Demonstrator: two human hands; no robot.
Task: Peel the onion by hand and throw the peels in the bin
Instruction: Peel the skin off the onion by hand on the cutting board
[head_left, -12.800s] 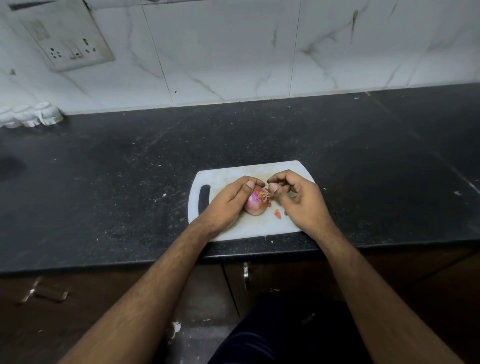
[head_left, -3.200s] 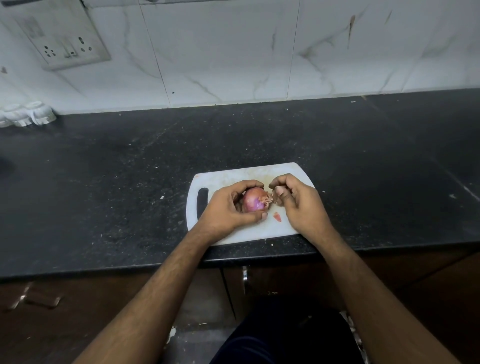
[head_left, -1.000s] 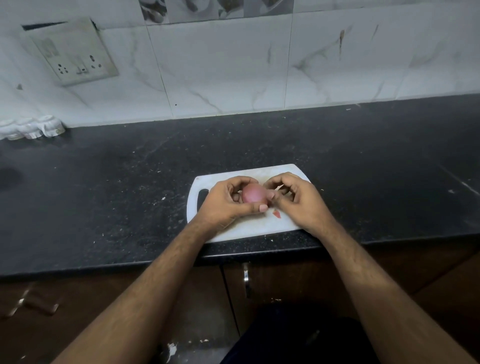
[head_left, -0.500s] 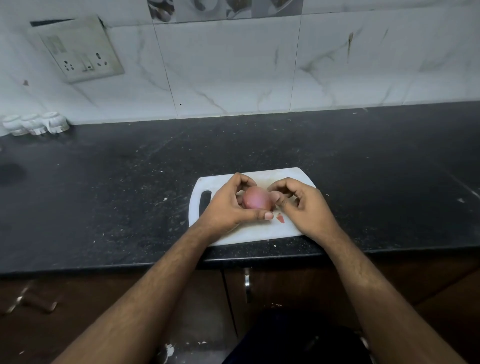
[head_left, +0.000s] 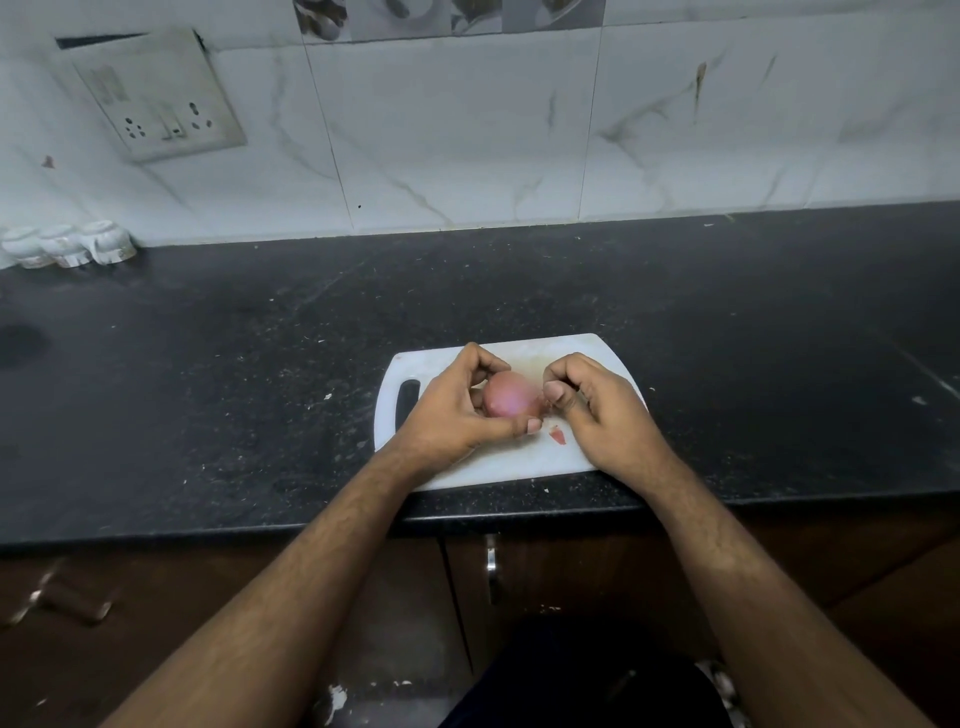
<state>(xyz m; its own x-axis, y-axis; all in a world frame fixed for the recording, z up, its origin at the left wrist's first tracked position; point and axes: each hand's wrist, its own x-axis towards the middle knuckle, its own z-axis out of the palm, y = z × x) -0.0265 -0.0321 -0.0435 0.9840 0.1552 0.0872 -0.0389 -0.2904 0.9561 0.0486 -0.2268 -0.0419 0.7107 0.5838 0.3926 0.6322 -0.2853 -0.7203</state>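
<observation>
Onion (head_left: 511, 397) — pinkish-purple, rounded, held just above a white cutting board (head_left: 519, 457), between the two hands, at the board's middle.

Left hand (head_left: 457, 405): fingers curled over the far side of the onion, thumb stretched along its near side, the whole hand cupping and gripping it.

Right hand (head_left: 597, 410): set at the onion's right end, fingers curled inward, thumb tip pressed against the onion's tip. Whether a bit of skin is pinched between thumb and fingers cannot be told; the fingers are bent tight at that end.

Peel scrap (head_left: 557, 435): one small reddish piece, lying on the board just in front of the onion, between the two hands, near the left thumb tip.

Cutting board: rectangular with rounded corners, dark slot handle (head_left: 408, 402) at its left side, lying near the front edge of the counter. Both wrists pass over its near edge.

Counter (head_left: 260, 389) — black speckled stone, dusted with pale crumbs and flecks around the board.

Wall: white marble-pattern tiles (head_left: 467, 130) behind the counter; a switch-and-socket plate (head_left: 161, 98) at upper left, hanging tilted.

Small white jars (head_left: 67, 244): three in a row, at the far left where counter meets wall.

Below the counter: dark wooden cabinet doors with a metal handle (head_left: 491, 566) under the board.
</observation>
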